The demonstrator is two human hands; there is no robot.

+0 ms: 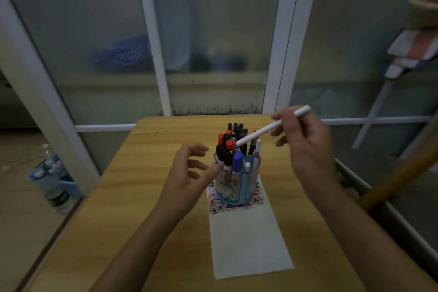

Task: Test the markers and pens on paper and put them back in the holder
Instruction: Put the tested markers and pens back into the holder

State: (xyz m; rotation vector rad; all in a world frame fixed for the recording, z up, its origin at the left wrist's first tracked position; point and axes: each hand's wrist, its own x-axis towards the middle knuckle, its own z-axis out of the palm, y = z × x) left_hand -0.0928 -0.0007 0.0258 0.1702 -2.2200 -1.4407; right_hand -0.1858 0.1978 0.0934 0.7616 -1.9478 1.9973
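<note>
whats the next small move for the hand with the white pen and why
Probably lower the white pen tip-first into the holder. The right hand holds it slanted, its lower end just above the packed markers, while the left hand waits open beside the holder's wall.

Two bare forearms, left hand (189, 173) and right hand (305, 147), no sleeves or jewellery visible.

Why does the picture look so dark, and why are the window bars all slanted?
Head view: the light is dim, so the holder, paper and both hands look dull; the right hand holding the white pen is a little blurred; the wide lens splays the window bars; things behind the frosted glass are only smudges.
</note>
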